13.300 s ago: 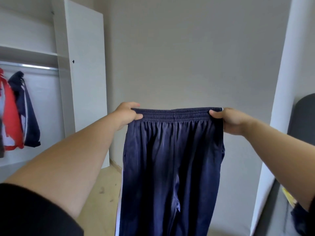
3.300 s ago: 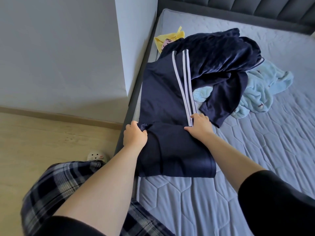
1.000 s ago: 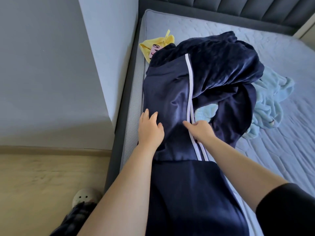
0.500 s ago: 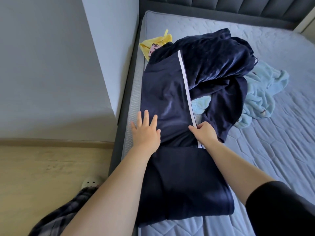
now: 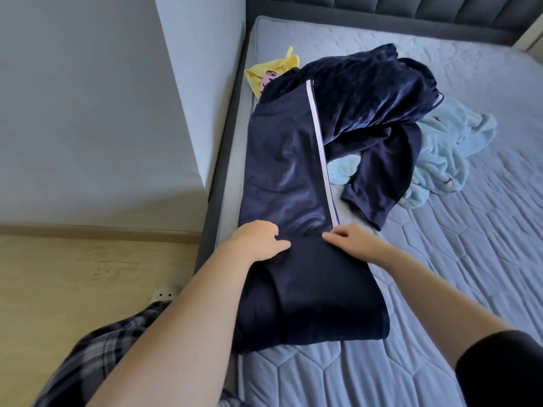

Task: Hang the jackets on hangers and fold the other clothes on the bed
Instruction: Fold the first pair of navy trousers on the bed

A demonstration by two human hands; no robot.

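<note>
Navy track pants (image 5: pixel 282 171) with a white side stripe lie lengthwise along the left edge of the bed (image 5: pixel 458 259). Their near part is doubled over into a dark flap (image 5: pixel 320 295). My left hand (image 5: pixel 258 239) sits at the far left corner of that flap, fingers curled on the fabric. At the far right corner, by the stripe's end, my right hand (image 5: pixel 349 239) pinches the flap's edge. The far end of the pants rests against a dark blue velvet garment (image 5: pixel 367 92).
A light blue garment (image 5: pixel 446 148) lies crumpled right of the velvet one. A yellow garment (image 5: pixel 273 71) sits at the bed's far left corner. A grey wall pillar (image 5: pixel 199 83) stands left of the bed, above the wooden floor (image 5: pixel 88 274). The padded headboard (image 5: pixel 411 10) runs behind.
My left hand went from lying flat on the pants to curling its fingers at the flap's edge. The right hand stayed by the stripe. The view pulled back slightly.
</note>
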